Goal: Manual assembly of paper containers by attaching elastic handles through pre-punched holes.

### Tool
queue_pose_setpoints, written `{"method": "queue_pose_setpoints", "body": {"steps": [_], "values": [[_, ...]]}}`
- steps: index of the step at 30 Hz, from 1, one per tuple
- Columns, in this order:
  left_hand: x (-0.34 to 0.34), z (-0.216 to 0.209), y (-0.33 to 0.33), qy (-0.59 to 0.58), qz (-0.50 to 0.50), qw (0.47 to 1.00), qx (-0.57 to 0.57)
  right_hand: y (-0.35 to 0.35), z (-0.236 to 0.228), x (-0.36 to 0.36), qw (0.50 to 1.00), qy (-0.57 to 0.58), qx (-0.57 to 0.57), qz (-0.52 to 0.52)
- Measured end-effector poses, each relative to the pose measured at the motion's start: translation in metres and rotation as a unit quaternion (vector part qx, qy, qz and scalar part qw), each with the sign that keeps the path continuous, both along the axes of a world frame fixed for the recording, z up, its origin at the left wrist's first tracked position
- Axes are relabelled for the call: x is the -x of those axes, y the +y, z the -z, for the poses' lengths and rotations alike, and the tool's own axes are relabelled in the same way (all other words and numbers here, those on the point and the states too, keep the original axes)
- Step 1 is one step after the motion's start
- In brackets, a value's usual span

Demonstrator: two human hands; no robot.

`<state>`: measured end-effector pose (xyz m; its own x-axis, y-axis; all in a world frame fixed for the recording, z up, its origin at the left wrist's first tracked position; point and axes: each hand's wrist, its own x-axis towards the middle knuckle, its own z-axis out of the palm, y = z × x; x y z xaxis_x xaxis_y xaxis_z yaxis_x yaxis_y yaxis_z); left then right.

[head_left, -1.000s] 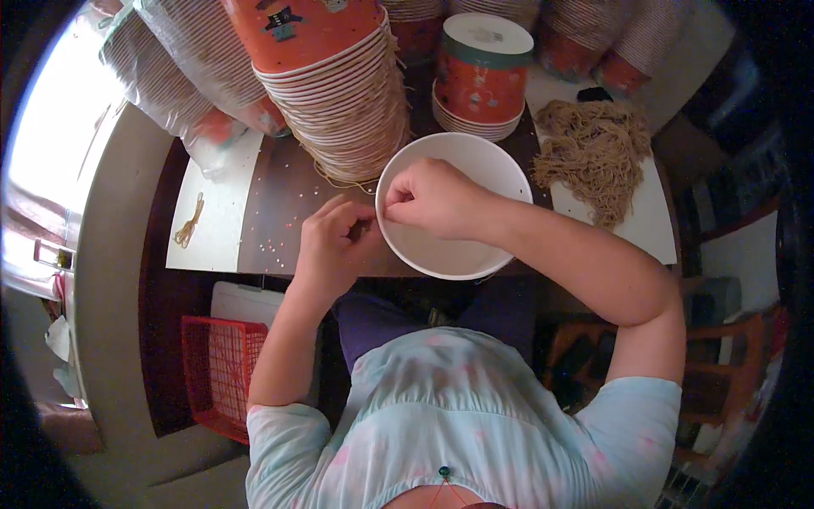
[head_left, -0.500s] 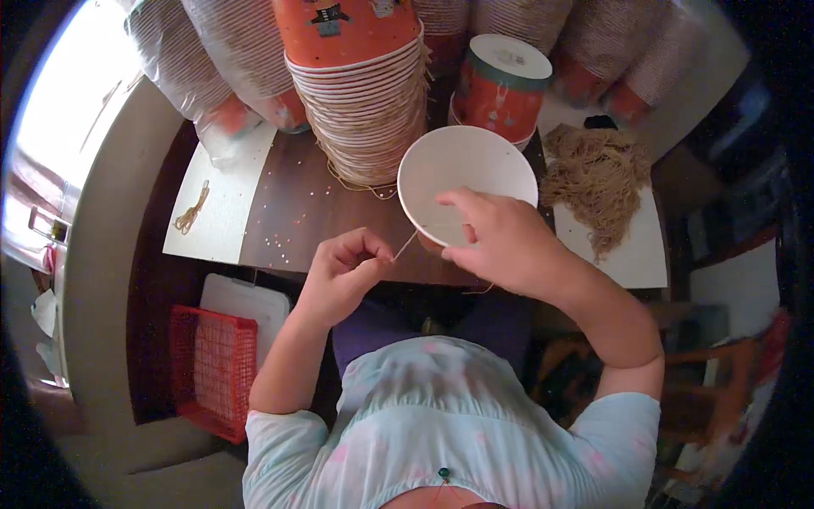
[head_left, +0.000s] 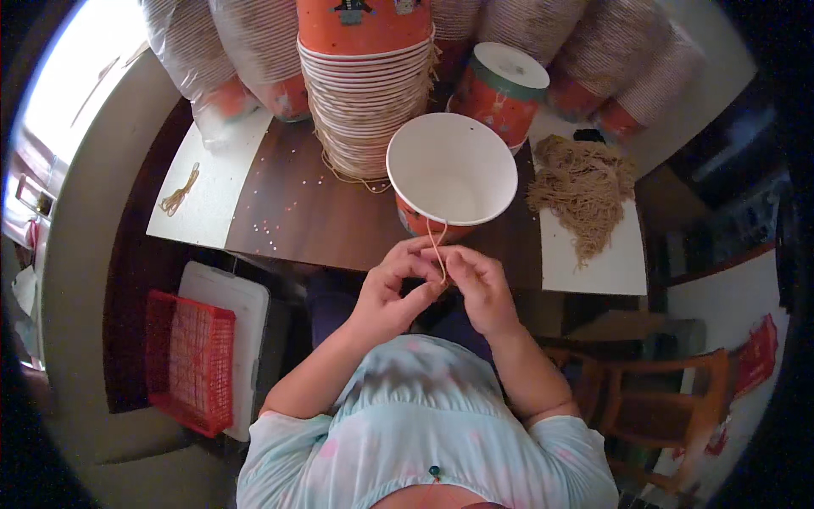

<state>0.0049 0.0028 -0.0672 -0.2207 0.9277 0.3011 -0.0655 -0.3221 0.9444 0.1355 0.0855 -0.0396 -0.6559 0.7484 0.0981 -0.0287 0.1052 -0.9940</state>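
A paper bucket (head_left: 454, 165) with a white inside and an orange printed outside stands at the table's front, its mouth tilted toward me. From its near rim a thin tan cord (head_left: 435, 242) hangs down in a loop. Just below the bucket, my left hand (head_left: 398, 293) pinches the cord between thumb and fingertips. My right hand (head_left: 482, 293) meets it there, fingers curled and closed at the same cord. The cord's ends are hidden among the fingers.
Behind stands a tall stack of nested orange buckets (head_left: 369, 102); right of it is an upside-down bucket (head_left: 504, 93). A heap of tan cords (head_left: 585, 191) lies at right, a small cord bundle (head_left: 181, 191) at left. Bagged stacks line the back. A red basket (head_left: 191, 360) sits lower left.
My right hand has left the bucket's mouth and come down beside my left hand. The cord, stretched from the rim before, now forms a loop. The view has shifted slightly.
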Motion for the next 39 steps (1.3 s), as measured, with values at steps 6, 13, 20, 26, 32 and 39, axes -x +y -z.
{"method": "queue_pose_setpoints", "body": {"steps": [6,13,20,26,32,39], "values": [[-0.004,0.000,0.008,-0.272,0.060,0.960,-0.033,0.008,-0.008,0.003,0.993,0.011,0.112,-0.046],[-0.010,-0.016,0.010,-0.115,0.008,0.993,-0.021,0.000,-0.011,-0.007,0.991,-0.065,-0.096,-0.066],[-0.009,-0.012,0.013,-0.111,0.046,0.990,0.068,0.000,-0.018,-0.002,0.975,-0.101,-0.173,-0.100],[0.005,0.008,0.017,-0.309,0.144,0.940,-0.029,-0.005,-0.026,-0.014,0.948,-0.141,-0.279,-0.052],[0.015,0.008,0.006,-0.338,0.168,0.926,0.008,-0.005,-0.045,-0.016,0.876,-0.143,-0.456,0.060],[0.002,-0.015,0.000,-0.009,-0.100,0.987,0.123,0.006,-0.013,-0.003,0.947,-0.088,-0.310,0.010]]}}
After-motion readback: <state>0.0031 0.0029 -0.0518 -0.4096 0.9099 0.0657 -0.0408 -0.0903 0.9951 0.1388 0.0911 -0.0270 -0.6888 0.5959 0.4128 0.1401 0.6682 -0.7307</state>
